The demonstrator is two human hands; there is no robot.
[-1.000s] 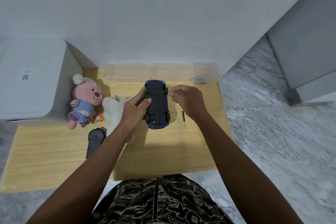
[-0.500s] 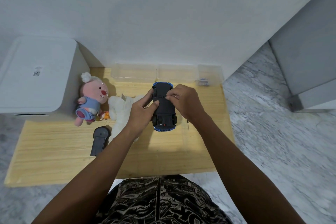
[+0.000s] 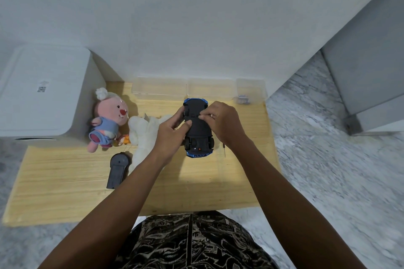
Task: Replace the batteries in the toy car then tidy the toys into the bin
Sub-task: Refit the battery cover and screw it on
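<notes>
A blue toy car (image 3: 199, 135) lies upside down over the wooden table (image 3: 65, 181), its black underside facing me. My left hand (image 3: 171, 135) grips the car's left side, thumb on the underside. My right hand (image 3: 223, 122) rests on the car's right side with fingertips pinched on the middle of the underside; whether they hold something small I cannot tell. A pink plush (image 3: 108, 119) and a white plush (image 3: 143, 132) lie to the left. A dark remote (image 3: 118, 169) lies in front of them. A thin screwdriver (image 3: 224, 150) lies just right of the car.
A large white bin (image 3: 43, 91) stands at the table's left end. Clear plastic boxes (image 3: 183, 88) line the back edge, the right one (image 3: 249, 91) holding small items. Marble floor (image 3: 328, 159) surrounds the table; a grey cabinet (image 3: 367, 72) stands at right.
My right hand moved from beside the car onto its underside and now pinches at its middle. My left hand kept its grip. The view shifted slightly.
</notes>
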